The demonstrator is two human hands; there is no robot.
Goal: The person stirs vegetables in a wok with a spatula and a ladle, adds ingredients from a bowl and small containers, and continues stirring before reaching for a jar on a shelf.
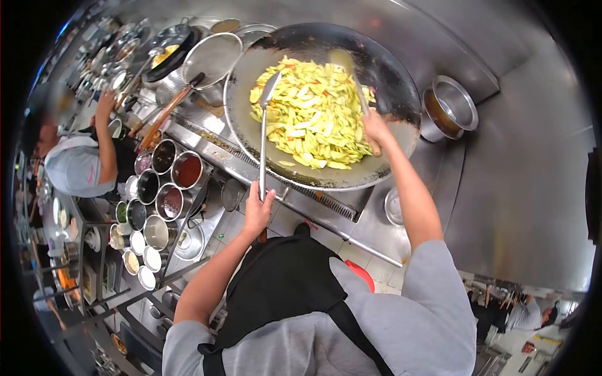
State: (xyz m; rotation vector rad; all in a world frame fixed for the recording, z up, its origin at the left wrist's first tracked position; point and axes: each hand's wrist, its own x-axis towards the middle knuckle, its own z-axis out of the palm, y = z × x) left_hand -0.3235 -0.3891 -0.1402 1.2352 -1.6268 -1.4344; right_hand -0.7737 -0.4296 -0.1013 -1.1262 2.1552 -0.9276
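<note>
Huge wok (pixel 396 75) holding everything. Sliced yellow-green vegetables (pixel 313 119) heaping centre-left inside. Long metal spoon (pixel 263 138) reaching over heap's left side, left hand (pixel 258 210) gripping its handle. Shorter ladle (pixel 342 59), head blurring, working far side; right hand (pixel 376 127) gripping it. Good stirring probably needing deep scoops, inward sweeps, slices staying off rim.

Glossy metal pots (pixel 439 133), matt black cloth apron (pixel 282 276), 2 shiny metal ladles (pixel 263 138), smooth metal wall (pixel 533 169).
</note>
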